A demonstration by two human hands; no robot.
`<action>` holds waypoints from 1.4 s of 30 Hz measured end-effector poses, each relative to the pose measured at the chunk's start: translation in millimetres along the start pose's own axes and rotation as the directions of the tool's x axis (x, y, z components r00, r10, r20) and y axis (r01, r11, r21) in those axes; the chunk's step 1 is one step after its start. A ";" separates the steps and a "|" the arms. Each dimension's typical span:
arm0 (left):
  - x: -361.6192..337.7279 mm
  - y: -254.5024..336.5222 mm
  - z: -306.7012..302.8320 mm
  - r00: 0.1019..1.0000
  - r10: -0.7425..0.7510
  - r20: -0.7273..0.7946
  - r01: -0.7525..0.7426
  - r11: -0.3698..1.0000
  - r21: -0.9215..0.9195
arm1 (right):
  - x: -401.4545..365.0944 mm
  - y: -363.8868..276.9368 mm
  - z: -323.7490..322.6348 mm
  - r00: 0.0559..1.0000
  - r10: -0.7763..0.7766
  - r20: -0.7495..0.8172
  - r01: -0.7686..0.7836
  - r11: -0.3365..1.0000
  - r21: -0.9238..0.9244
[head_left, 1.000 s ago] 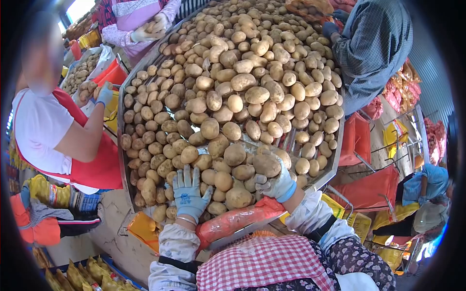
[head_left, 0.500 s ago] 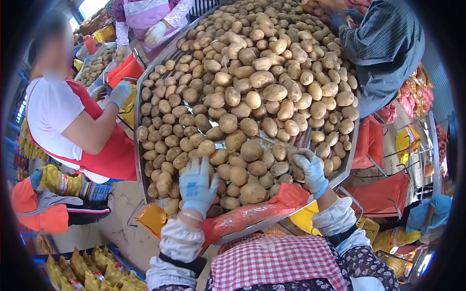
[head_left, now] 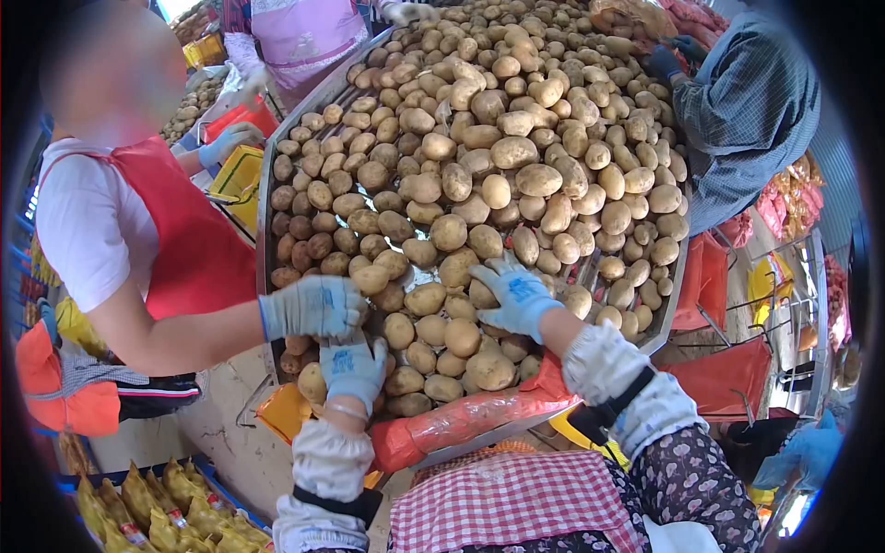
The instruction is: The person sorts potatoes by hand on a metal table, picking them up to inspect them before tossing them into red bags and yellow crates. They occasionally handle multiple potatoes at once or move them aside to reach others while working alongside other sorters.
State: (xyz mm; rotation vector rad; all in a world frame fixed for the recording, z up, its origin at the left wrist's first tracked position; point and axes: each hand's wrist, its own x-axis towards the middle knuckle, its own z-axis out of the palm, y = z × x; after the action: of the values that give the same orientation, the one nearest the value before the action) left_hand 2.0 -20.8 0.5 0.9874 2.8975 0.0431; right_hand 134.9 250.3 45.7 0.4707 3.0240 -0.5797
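Observation:
Potatoes (head_left: pixel 516 150) are heaped on a metal-rimmed sorting table (head_left: pixel 269 198). My left hand (head_left: pixel 352 370), in a pale blue glove, rests at the near left edge of the heap. Its thumb stands apart, while a co-worker's gloved hand (head_left: pixel 315 306) just above it hides part of its fingers. My right hand (head_left: pixel 518 297), gloved alike, lies over the potatoes at the near middle with its fingers spread. The fingertips touch potatoes, and none is visibly gripped. Red plastic wrapping (head_left: pixel 470 419) covers the near edge, in front of my body.
A co-worker in a red apron (head_left: pixel 198 230) reaches in from the left. Other people stand at the far left and the right (head_left: pixel 751 111). Red bags (head_left: pixel 724 378) hang on frames at the right. Yellow sacks (head_left: pixel 171 502) stand at lower left.
My right hand has moved left and inward from the right edge, its fingers now spread. My left hand has drawn slightly back. The left co-worker's arm has come across the potatoes beside it.

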 end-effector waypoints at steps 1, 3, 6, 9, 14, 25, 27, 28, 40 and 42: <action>-8.8 3.2 -14.3 0.999 0.037 0.027 -0.036 0.999 -0.038 | 11.0 4.1 4.5 0.999 0.009 0.035 -0.011 0.999 0.044; -21.4 9.4 -49.0 0.992 0.005 0.125 0.020 0.980 -0.198 | 18.6 8.1 -1.8 0.992 0.089 0.091 -0.112 0.952 0.284; -26.5 12.9 -32.4 0.990 0.101 -0.098 -0.131 0.918 -0.374 | 13.9 29.9 20.5 0.940 0.330 0.088 -0.237 0.444 0.864; 3.7 55.1 -25.4 0.879 0.263 -0.397 -0.431 0.796 -0.425 | -9.4 21.5 10.6 0.882 0.335 0.331 -0.287 -0.173 0.942; 79.9 122.5 -17.1 0.945 0.274 -0.176 -0.319 0.891 -0.324 | -26.5 25.4 1.1 0.930 0.083 0.358 -0.121 -0.852 0.510; 88.1 109.1 -21.8 0.952 0.299 -0.067 -0.284 0.779 -0.559 | -44.6 22.9 6.6 0.840 0.370 -0.397 0.133 0.569 0.811; 69.1 110.1 -34.6 0.941 0.312 -0.131 -0.290 0.544 -0.787 | -44.1 -13.6 -12.0 0.888 0.333 -0.318 0.217 0.309 0.926; 57.8 112.0 -42.4 0.933 0.304 -0.192 -0.272 0.250 -0.929 | -45.2 -12.5 -9.8 0.887 0.337 -0.315 0.214 0.304 0.928; 3.1 109.2 -65.9 0.913 0.209 -0.350 -0.407 0.494 -0.768 | -62.8 -43.8 -2.7 0.916 -0.073 0.395 -0.376 -0.502 0.779; 1.3 111.8 -63.6 0.847 0.171 -0.503 -0.524 0.422 -0.740 | -66.4 -39.1 6.1 0.890 -0.152 0.430 -0.447 -0.479 0.755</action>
State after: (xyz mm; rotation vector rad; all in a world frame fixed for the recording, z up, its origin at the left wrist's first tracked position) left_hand 63.6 68.5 69.7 1.3728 2.2063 1.6918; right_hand 186.5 194.3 59.6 0.5994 0.8425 -2.7985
